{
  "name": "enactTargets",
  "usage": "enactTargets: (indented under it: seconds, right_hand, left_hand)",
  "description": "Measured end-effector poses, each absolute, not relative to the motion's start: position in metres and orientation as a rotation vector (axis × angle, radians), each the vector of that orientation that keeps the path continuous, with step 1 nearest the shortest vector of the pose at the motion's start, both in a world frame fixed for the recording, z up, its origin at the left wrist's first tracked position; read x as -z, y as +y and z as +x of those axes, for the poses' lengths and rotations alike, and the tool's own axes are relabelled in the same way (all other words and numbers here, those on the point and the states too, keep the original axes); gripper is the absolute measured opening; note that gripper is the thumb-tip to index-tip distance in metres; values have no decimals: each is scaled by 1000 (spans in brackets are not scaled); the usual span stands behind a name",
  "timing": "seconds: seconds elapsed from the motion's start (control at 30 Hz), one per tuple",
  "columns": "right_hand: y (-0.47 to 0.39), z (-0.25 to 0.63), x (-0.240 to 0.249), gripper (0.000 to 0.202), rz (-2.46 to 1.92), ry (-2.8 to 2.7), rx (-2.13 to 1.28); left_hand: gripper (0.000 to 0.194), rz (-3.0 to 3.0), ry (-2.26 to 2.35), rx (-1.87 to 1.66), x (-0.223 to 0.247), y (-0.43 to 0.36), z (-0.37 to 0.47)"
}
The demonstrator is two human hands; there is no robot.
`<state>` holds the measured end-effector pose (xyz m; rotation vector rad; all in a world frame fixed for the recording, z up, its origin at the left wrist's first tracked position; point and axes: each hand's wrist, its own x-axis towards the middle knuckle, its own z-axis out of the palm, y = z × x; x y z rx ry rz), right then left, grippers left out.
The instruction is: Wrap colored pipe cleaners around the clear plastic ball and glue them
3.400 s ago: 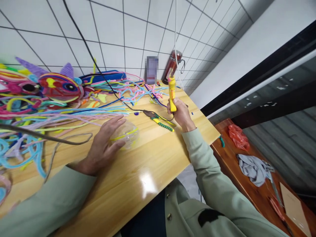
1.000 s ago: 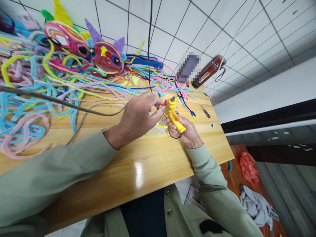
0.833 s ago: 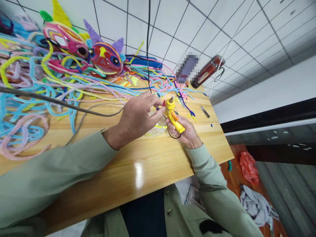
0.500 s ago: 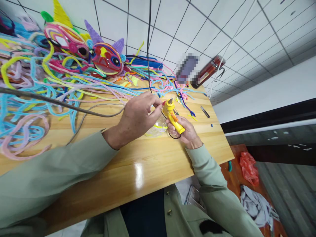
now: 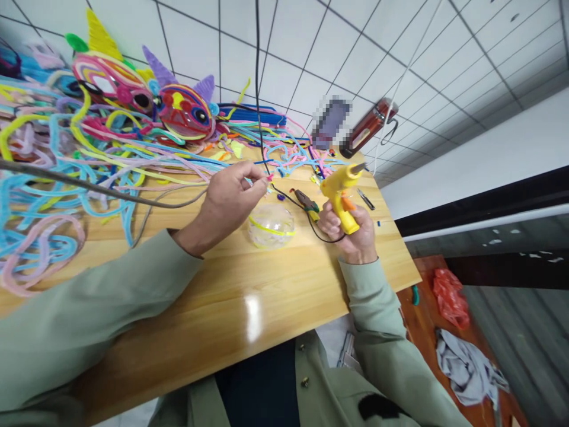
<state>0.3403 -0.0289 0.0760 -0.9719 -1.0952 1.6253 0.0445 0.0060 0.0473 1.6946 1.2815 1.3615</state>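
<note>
My left hand (image 5: 233, 198) pinches a small pink piece (image 5: 269, 178) between thumb and fingertips, held above the table. In my right hand (image 5: 353, 237) is a yellow glue gun (image 5: 340, 184) with an orange trigger, its nozzle tilted up and to the right. A black cord hangs from its handle. Between the two hands a clear round plastic ball (image 5: 272, 226) with a yellow band sits on the wooden table (image 5: 213, 320). Pliers (image 5: 306, 201) with green and yellow handles lie just left of the glue gun, partly behind my right fingers.
Tangled pipe cleaners (image 5: 57, 160) spread over the table's left side. Two decorated masks (image 5: 182, 115) with horns stand among them. A dark cable (image 5: 256, 71) hangs in front of the ball. At the back right stand a red flask (image 5: 368, 127) and a small knife (image 5: 366, 199).
My right hand has moved the glue gun right, away from my left hand. My left hand has shifted slightly left with the pink piece. The pliers and ball are now more exposed.
</note>
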Motion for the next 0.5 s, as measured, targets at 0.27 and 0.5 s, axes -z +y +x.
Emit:
enactTargets:
  seconds: [0.27,0.5]
  right_hand:
    - [-28,378,-93,44,-963,-1038,-1382]
    - [-20,387,-81,42,-789,-1002,-1495]
  left_hand:
    - [12,1782,1067,-1098,-77,29,54]
    - [33,1817,977,-1239,-73,139,147]
